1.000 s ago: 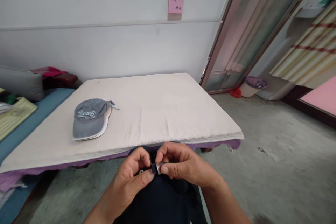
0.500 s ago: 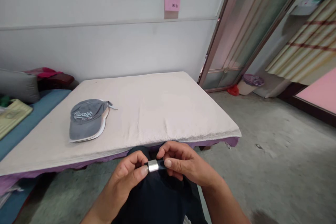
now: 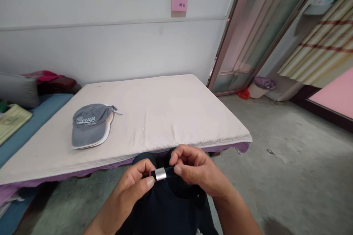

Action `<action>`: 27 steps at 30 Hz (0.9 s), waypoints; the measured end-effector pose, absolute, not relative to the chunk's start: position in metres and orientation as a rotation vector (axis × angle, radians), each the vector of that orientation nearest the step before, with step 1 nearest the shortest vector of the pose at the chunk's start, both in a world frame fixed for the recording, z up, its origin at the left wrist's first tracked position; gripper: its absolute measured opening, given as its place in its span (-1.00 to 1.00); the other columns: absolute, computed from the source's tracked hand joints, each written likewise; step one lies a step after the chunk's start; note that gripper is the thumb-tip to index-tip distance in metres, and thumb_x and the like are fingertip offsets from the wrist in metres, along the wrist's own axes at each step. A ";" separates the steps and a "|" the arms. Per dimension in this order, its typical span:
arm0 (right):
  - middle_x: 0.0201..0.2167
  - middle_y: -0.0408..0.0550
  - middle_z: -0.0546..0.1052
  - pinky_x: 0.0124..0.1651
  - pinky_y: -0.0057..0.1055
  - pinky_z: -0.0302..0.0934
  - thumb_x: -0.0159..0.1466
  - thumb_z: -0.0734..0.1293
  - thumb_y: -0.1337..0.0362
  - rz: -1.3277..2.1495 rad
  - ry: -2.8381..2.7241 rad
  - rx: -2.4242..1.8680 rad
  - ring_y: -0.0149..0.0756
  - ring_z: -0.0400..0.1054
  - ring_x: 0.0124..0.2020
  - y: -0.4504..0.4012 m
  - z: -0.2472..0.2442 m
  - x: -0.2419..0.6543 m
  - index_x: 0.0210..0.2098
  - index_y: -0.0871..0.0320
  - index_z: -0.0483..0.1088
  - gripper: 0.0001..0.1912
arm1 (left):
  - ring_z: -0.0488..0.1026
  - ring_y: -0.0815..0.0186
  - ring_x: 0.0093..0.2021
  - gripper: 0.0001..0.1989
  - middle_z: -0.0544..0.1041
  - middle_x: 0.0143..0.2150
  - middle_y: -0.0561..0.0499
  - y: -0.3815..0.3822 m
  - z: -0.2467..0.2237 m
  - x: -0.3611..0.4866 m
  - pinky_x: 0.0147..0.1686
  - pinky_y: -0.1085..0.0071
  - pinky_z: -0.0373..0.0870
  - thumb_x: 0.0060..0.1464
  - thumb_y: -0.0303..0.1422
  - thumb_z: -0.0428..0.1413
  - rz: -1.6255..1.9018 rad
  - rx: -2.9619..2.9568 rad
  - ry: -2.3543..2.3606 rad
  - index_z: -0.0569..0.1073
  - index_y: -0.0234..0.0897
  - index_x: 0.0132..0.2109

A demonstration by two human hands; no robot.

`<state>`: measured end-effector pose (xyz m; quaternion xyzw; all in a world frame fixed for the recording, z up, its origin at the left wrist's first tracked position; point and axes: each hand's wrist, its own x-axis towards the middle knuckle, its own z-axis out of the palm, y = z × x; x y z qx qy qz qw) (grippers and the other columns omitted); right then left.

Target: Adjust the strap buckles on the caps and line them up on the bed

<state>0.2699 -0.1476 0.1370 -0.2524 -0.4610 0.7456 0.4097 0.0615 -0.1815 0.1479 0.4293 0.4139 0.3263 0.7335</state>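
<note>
Both my hands are over my lap, at the back strap (image 3: 170, 172) of a dark navy cap (image 3: 168, 205). A shiny silver metal buckle (image 3: 160, 173) sits on the strap between them. My left hand (image 3: 135, 183) pinches the strap's end beside the buckle with thumb and forefinger. On the other side, my right hand (image 3: 197, 167) pinches the strap between thumb and curled fingers. Below the strap the cap's curved opening shows. Much of the cap blends with my dark trousers, so its outline is hard to tell.
A grey cap (image 3: 91, 125) with white lettering lies on the left of the cream-covered bed (image 3: 165, 114) before me. A grey cushion (image 3: 19, 88) is at far left. Right of the bed are concrete floor (image 3: 292, 154), a lined bin (image 3: 260, 87) and a sliding door (image 3: 242, 40).
My right hand has slid slightly right, away from the buckle, so more of the dark strap shows. The left hand keeps its pinch. The view has shifted a little.
</note>
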 end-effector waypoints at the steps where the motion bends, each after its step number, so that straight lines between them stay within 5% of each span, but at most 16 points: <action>1: -0.67 -0.34 0.17 -0.64 -0.59 -0.19 0.16 0.43 0.25 1.868 -1.161 -0.646 -0.60 -0.07 -0.67 -0.147 0.137 0.270 -0.33 0.20 0.39 -0.82 | 0.04 0.46 -0.55 -0.75 0.17 -0.53 0.16 -0.181 0.149 0.062 -0.55 0.49 -0.02 0.08 -0.15 0.12 0.711 0.956 0.923 0.31 -0.23 -0.31; 8: -0.64 -0.30 0.25 -0.64 -0.60 -0.16 0.13 0.45 0.27 1.844 -1.188 -0.676 -0.60 -0.01 -0.65 -0.144 0.137 0.266 -0.35 0.23 0.41 -0.82 | 0.18 0.44 -0.48 -0.67 0.35 -0.37 0.08 -0.180 0.151 0.064 -0.49 0.50 0.08 0.02 -0.15 0.19 0.716 1.008 1.024 0.37 -0.20 -0.11; 12: -0.59 -0.26 0.33 -0.64 -0.61 -0.14 0.13 0.46 0.29 1.882 -1.126 -0.587 -0.61 0.02 -0.65 -0.144 0.134 0.262 -0.32 0.22 0.42 -0.82 | 0.06 0.47 -0.52 -0.76 0.21 -0.52 0.15 -0.180 0.144 0.060 -0.52 0.51 -0.01 0.03 -0.20 0.19 0.727 0.967 1.021 0.43 -0.25 -0.22; 27: -0.59 -0.24 0.35 -0.59 -0.62 -0.08 0.11 0.47 0.29 1.990 -1.254 -0.570 -0.60 0.09 -0.61 -0.146 0.145 0.249 -0.34 0.25 0.42 -0.80 | 0.09 0.44 -0.43 -0.78 0.29 -0.42 0.10 -0.179 0.151 0.060 -0.44 0.49 0.04 0.05 -0.23 0.19 0.644 1.017 0.977 0.42 -0.32 -0.30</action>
